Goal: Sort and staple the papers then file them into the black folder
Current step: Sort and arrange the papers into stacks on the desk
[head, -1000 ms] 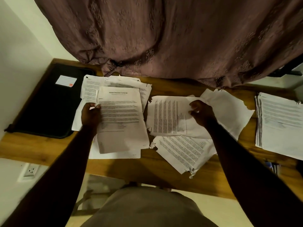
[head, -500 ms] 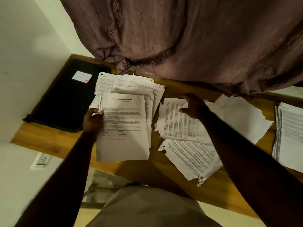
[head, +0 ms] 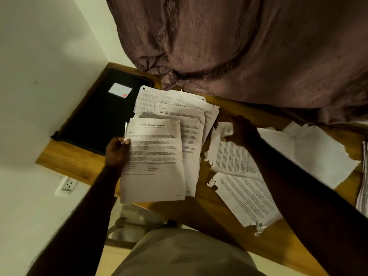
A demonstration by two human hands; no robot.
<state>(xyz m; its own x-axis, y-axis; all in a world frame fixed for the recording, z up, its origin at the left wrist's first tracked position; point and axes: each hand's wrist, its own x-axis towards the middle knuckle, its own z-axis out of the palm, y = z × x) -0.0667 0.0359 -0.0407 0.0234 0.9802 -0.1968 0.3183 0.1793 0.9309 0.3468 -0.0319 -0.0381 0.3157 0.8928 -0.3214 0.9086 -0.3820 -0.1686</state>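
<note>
The transcript sheaf point(head: 153, 160), a few sheets with a printed title on the top page, is at the near left part of the bench point(head: 211, 210), and its lower end hangs past the bench edge. The left hand point(head: 117, 152) holds it at the left margin: the grip is closed on the sheets, with the thumb on top and the fingers under. Behind it, and partly covered by it, lies a fanned pile of papers point(head: 179, 104) that reaches up to the curtain point(head: 239, 46).

To the right, apart from the sheaf, there is a printed sheet point(head: 229, 156) with a ragged left edge. The right hand point(head: 242, 131) is on its upper corner; the thumb lies on the printed face and the fingers bend over the top edge, so this grip holds the corner. The right forearm crosses above this sheet and hides a part of it. Below lies a torn-cornered sheet point(head: 247, 198), and further right a blank sheet point(head: 318, 152). A thick paper stack point(head: 362, 180) shows at the right border.

The black folder point(head: 99, 116) lies closed and flat in the far left corner of the bench, against the wall point(head: 39, 56), with a white label point(head: 120, 90) on its cover. The fanned pile touches its right side. The curtain hangs down on the back of the bench. A wall socket point(head: 67, 184) sits under the bench edge.
</note>
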